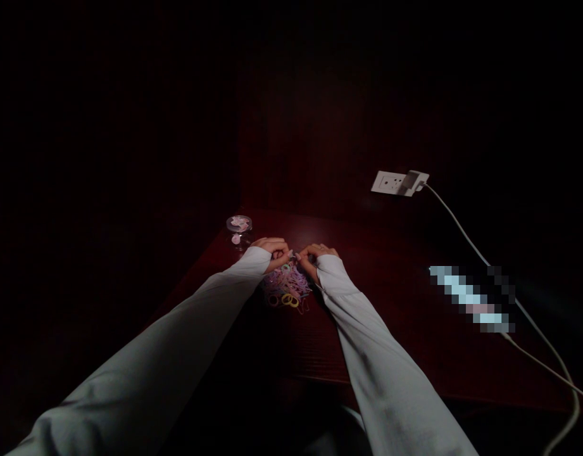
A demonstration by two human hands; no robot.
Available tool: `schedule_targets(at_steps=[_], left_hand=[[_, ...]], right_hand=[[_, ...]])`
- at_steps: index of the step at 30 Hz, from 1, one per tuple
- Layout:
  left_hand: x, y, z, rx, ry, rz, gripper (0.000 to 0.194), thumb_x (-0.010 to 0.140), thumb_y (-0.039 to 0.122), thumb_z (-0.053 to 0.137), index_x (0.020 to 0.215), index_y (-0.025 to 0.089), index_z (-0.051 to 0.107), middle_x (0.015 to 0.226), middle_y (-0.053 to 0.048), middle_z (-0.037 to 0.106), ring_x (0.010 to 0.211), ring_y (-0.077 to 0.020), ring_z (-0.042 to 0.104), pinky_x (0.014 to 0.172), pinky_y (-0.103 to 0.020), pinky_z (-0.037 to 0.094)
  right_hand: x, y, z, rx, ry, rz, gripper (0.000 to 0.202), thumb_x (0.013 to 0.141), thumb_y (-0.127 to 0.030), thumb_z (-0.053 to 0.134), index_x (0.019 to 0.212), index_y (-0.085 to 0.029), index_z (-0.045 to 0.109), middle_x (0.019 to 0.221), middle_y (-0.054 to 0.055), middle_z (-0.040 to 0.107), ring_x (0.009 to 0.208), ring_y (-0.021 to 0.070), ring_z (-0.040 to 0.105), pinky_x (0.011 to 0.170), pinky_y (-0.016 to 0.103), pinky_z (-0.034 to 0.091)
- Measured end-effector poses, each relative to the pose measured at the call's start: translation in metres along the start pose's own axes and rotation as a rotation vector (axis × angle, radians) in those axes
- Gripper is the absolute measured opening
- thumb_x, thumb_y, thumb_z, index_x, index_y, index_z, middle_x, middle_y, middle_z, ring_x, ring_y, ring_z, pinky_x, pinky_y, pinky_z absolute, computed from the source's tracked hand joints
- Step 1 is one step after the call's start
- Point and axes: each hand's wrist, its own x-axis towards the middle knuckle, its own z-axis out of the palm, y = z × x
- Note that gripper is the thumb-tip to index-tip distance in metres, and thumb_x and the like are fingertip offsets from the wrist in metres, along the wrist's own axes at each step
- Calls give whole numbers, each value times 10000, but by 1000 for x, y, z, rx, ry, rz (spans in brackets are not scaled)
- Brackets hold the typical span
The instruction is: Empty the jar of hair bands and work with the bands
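In the head view, the pile of hair bands (292, 280) lay on the bench (381, 304), just below the left hand (275, 249) and right hand (314, 254). Both hands were curled; I could not tell whether either pinched a band. The bands looked light, soft and stretchy (and prone to tangling), best taken singly by an exposed loop, like the yellow rings (290, 299) at the near edge.
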Motion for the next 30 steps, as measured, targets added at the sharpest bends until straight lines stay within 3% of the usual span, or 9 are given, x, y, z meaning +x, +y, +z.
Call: schedule_targets(at_steps=[6, 19, 23, 30], left_hand=[[1, -10, 1, 64, -5, -44, 301, 925, 344, 535, 689, 174, 608, 671, 21, 563, 628, -107, 491, 673, -252, 353], [0, -4, -9, 107, 99, -109, 278, 912, 303, 535, 669, 178, 587, 667, 18, 575, 610, -114, 486, 639, -264, 332], [0, -7, -8, 115, 84, -110, 306, 924, 326, 524, 663, 179, 587, 666, 15, 576, 614, -117, 489, 648, -267, 332], [0, -8, -5, 95, 3, -57, 306, 956, 330, 513, 708, 178, 605, 692, 17, 573, 652, -122, 518, 721, -281, 344]], right_hand=[[2, 6, 3, -70, 32, 52, 219, 941, -321, 545, 792, -229, 677, 844, 12, 710, 853, 186, 577, 805, 309, 319], [4, 13, 1, -103, 104, 137, 254, 944, -383, 565, 765, -232, 664, 842, 15, 698, 882, 201, 568, 833, 327, 303], [6, 16, 6, -98, 113, 152, 280, 938, -416, 579, 742, -234, 663, 809, 24, 691, 848, 206, 556, 814, 332, 301], [4, 15, 9, 9, 42, 42, 315, 977, -431, 515, 815, -232, 698, 837, 31, 696, 847, 195, 568, 830, 317, 340]])
